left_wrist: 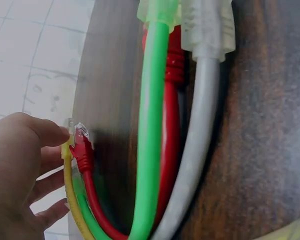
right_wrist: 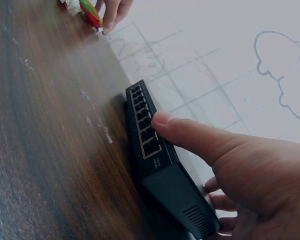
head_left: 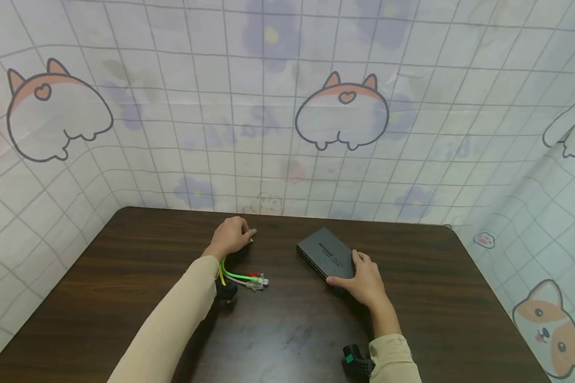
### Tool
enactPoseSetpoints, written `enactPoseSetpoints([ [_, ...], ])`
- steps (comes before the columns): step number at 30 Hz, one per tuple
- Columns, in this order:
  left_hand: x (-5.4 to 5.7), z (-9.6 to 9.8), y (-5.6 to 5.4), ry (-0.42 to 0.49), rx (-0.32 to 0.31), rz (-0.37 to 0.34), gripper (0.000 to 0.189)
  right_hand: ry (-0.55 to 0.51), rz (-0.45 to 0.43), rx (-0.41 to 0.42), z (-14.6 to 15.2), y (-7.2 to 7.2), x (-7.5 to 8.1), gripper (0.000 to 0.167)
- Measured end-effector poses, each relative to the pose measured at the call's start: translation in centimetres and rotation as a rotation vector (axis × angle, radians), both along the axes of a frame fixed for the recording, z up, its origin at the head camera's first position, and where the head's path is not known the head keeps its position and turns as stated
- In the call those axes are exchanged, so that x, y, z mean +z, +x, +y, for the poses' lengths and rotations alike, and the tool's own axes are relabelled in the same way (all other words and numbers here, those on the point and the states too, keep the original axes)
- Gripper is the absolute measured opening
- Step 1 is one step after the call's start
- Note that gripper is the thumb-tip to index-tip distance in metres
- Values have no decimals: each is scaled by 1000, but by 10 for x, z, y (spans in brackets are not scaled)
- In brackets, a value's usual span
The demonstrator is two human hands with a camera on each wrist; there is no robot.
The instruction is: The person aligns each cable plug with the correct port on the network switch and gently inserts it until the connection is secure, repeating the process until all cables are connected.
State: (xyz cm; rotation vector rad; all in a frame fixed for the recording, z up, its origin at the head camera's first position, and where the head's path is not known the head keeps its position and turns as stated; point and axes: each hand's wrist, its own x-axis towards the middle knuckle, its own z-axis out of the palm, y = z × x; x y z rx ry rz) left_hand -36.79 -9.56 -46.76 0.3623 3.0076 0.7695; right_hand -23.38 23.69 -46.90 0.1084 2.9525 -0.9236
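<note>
Cream sleeves point(head_left: 170, 324) on both arms, reaching over a dark wood bench point(head_left: 110, 276); left hand point(head_left: 229, 235) is out near the far edge, knuckles up, thumb pressing the plug end of a yellow cable point(left_wrist: 68, 172) in a pinch, other fingers loosely apart; right hand point(head_left: 364, 279) comes in from the near right, clamped on a network switch point(head_left: 323, 250), thumb on the port side, fingers round the opposite side; head view gives the switch's top and lettering point(head_left: 330, 250); right wrist view gives the row of ports point(right_wrist: 146, 120) and side vents point(right_wrist: 194, 216) up close; left wrist view shows a red cable point(left_wrist: 90, 187) with its plug just beside the yellow one, mostly hidden by the hand from the head camera; the switch sits between right thumb and fingers, bench contact unclear; yellow plug is at the left thumb tip; plugs of the green cable point(left_wrist: 152, 125) and grey cable point(left_wrist: 197, 130) are nearer the person, well clear of the left fingertips.
</note>
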Motion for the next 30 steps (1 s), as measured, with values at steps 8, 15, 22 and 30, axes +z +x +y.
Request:
enactPoseSetpoints([
  [8, 4, -3, 11, 104, 15, 37, 17, 10, -6, 7, 0, 0, -1, 113],
  [15, 13, -9, 22, 178, 20, 81, 18, 8, -10, 13, -1, 0, -2, 113],
  [22, 19, -9, 36, 193, 10, 131, 16, 1, -16, 13, 0, 0, -2, 112],
  [30, 27, -4, 54, 225, -25, 180, 13, 1, -18, 13, 0, -1, -2, 112],
])
